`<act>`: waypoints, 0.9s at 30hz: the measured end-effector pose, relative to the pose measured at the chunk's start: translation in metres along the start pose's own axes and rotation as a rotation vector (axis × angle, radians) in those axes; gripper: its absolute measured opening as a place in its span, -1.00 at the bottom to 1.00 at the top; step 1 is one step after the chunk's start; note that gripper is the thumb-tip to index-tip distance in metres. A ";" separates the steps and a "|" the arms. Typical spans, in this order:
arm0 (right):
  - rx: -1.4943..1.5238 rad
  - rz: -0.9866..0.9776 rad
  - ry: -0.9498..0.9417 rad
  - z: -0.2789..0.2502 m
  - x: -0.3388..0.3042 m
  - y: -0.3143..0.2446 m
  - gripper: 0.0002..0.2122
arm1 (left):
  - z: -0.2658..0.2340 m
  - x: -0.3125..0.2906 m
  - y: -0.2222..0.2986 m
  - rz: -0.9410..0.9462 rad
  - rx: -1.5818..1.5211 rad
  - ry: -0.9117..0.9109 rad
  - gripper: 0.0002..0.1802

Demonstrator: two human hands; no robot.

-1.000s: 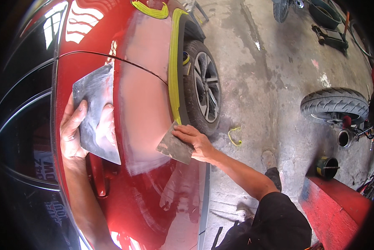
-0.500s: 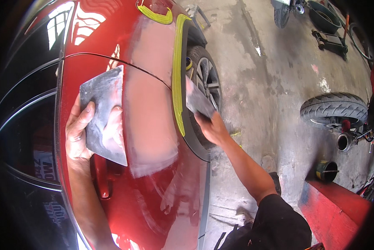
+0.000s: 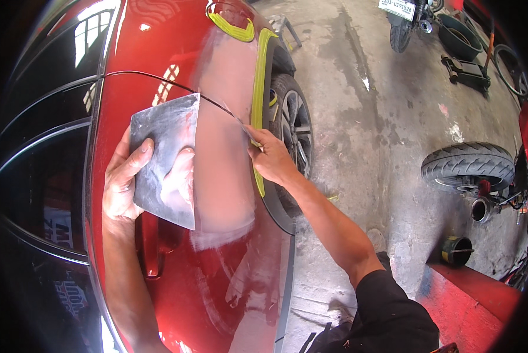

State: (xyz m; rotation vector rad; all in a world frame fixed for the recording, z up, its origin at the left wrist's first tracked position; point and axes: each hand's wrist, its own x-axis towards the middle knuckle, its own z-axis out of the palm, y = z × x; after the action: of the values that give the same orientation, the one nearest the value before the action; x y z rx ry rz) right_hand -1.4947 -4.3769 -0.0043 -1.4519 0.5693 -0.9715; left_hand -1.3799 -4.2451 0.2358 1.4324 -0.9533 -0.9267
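My left hand (image 3: 122, 188) grips a flat grey metal plate (image 3: 152, 135) by its left edge, the thumb lying over its face. A pinkish-white area on the plate could be filler or a reflection; I cannot tell which. With closed fingers, my right hand (image 3: 271, 157) holds a thin metal spreader (image 3: 243, 126), seen nearly edge-on. Its blade is at the pink filled patch (image 3: 226, 170) on the red car's side (image 3: 152, 53), near the dark panel gap. Yellow-green masking tape (image 3: 258, 100) lines the wheel arch beside my right hand.
A car wheel (image 3: 293, 117) sits under the arch. To the right on the concrete floor are a motorcycle tyre (image 3: 470, 165), a can (image 3: 456, 250), a red ramp-like block (image 3: 470, 306), a floor jack (image 3: 465, 73) and a black basin (image 3: 459, 36). A door handle (image 3: 151, 247) projects below the plate.
My right hand has moved left and up with the spreader, from over the wheel to the filled patch. The blade has turned edge-on. The plate appears slightly further right in view.
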 end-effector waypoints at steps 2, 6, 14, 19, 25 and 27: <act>-0.059 -0.054 0.008 0.004 -0.005 0.003 -0.48 | 0.000 -0.001 0.001 -0.002 0.013 0.006 -0.39; -0.117 -0.081 -0.053 0.002 -0.024 -0.005 -0.39 | -0.005 -0.003 0.001 -0.008 0.029 0.020 -0.39; -0.042 -0.162 -0.104 0.013 -0.070 0.020 -0.33 | -0.003 -0.004 0.001 0.010 0.012 0.029 -0.41; -0.003 -0.195 -0.159 0.017 -0.092 0.047 -0.23 | -0.005 -0.002 -0.002 0.010 0.017 0.042 -0.40; 0.017 -0.180 -0.185 0.025 -0.121 0.063 -0.27 | -0.007 -0.004 0.000 0.005 0.014 0.019 -0.37; -0.003 -0.205 -0.187 0.024 -0.127 0.063 -0.29 | -0.006 -0.005 0.000 0.004 0.031 0.048 -0.36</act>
State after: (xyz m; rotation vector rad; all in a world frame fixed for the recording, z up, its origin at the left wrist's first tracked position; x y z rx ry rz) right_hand -1.5291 -4.2689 -0.0926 -1.6065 0.2889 -0.9802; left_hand -1.3764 -4.2387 0.2364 1.4716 -0.9380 -0.8743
